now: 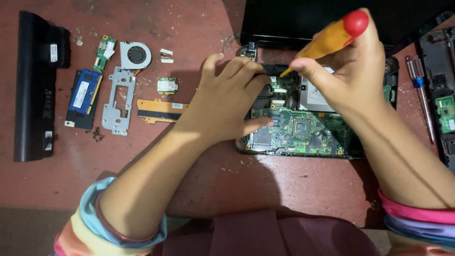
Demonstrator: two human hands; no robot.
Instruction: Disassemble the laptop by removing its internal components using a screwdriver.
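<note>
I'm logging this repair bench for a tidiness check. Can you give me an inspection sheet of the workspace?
Surface: reddish table, dusty, with crumbs.
Job's things: opened laptop, green board exposed; yellow screwdriver with red cap.
Clutter: long black battery, blue memory card, small fan, metal bracket, loose screws, blue-collared screwdriver.
Hands: right hand grips the yellow screwdriver; left hand rests on the laptop.
Cables: orange flat strip.
Surroundings: second opened device at right edge.

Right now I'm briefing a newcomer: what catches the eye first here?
The right hand grips a yellow screwdriver with a red cap over the opened laptop's green circuit board, at centre right. The left hand rests on the board's left edge. To the left, removed parts lie spread out: a small fan and a long black battery.
</note>
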